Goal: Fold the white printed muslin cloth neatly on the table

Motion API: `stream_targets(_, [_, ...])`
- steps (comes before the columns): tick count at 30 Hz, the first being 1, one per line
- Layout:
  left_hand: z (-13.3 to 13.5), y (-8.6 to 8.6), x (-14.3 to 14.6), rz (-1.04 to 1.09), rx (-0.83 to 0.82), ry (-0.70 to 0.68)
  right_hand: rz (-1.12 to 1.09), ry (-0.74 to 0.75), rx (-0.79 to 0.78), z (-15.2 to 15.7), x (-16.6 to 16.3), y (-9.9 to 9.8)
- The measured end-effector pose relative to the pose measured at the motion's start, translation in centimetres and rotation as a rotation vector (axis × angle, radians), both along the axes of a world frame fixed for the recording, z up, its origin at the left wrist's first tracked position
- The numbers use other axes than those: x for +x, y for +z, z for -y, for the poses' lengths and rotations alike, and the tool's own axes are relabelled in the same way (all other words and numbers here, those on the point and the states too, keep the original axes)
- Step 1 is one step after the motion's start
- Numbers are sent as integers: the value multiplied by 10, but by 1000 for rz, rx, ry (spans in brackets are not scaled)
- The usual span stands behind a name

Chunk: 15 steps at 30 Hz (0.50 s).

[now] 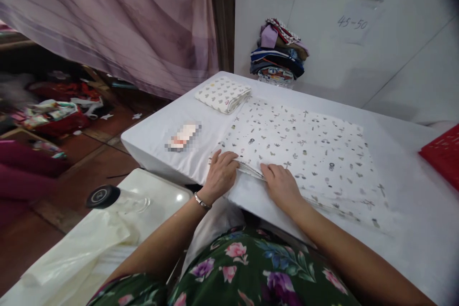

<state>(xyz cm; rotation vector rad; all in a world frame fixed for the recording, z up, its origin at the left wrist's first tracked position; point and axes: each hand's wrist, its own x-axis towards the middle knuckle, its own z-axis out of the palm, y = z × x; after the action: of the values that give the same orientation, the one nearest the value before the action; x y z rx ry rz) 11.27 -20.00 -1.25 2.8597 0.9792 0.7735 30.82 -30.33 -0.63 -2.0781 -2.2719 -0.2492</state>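
Observation:
A white cloth (301,148) with small grey and olive prints lies spread in layers on the white-covered table (405,172). At its near left edge, my left hand (221,173) has its fingers curled over the layered hem, thumb partly hidden. My right hand (281,185) grips the same edge a little to the right, its fingers bent on the cloth. Between the two hands the stacked edges show, slightly lifted. Beyond the cloth's far left corner rests a folded white cloth (222,94) with a grey pattern.
A blurred-out flat object (183,136) lies left of the cloth. Folded clothes (279,55) are piled by the wall. Something red (442,158) sits at the right edge. A lower white surface (154,186) at left holds a black-lidded clear jar (103,196). A pink curtain (143,19) hangs behind.

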Motion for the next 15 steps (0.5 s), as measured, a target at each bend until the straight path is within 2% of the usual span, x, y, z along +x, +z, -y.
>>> stream_targets(4, [-2, -5, 1, -15, -11, 4, -15, 42, -30, -19, -20, -3])
stream_targets(11, [-10, -11, -14, -17, -22, 234, -41, 21, -65, -29, -20, -10])
stream_targets(15, [-15, -12, -27, 3, -10, 288, -25, 45, -109, -30, -19, -7])
